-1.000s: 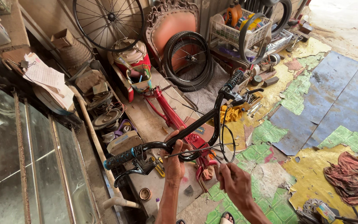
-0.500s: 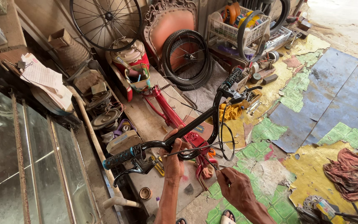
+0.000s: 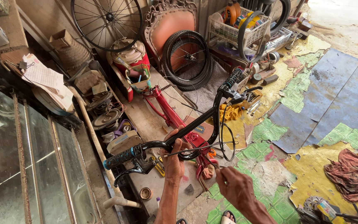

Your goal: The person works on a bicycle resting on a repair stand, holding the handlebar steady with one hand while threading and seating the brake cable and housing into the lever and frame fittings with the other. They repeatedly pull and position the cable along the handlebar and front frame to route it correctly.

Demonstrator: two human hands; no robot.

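Observation:
A red bicycle frame (image 3: 168,114) with black handlebars (image 3: 207,124) stands in front of me. My left hand (image 3: 173,155) is closed around the handlebar's crossbar near the stem. Lower right, my right hand (image 3: 233,186) pinches the end of a thin brake cable (image 3: 195,148) that runs across toward the left hand. The left grip (image 3: 120,158) is black with blue dots and has a brake lever under it. The right grip (image 3: 233,77) points up and away, with black cable loops (image 3: 228,137) hanging below it.
A spoked wheel (image 3: 107,18), a black tyre (image 3: 186,60), a red carved chair back (image 3: 167,25) and a white basket of parts (image 3: 237,31) stand behind. A glass cabinet (image 3: 25,166) is at left. A red rag (image 3: 344,170) lies on the patchwork floor at right.
My right hand has dropped slightly and drawn the thin cable taut across the bars. The left hand keeps its hold on the handlebar.

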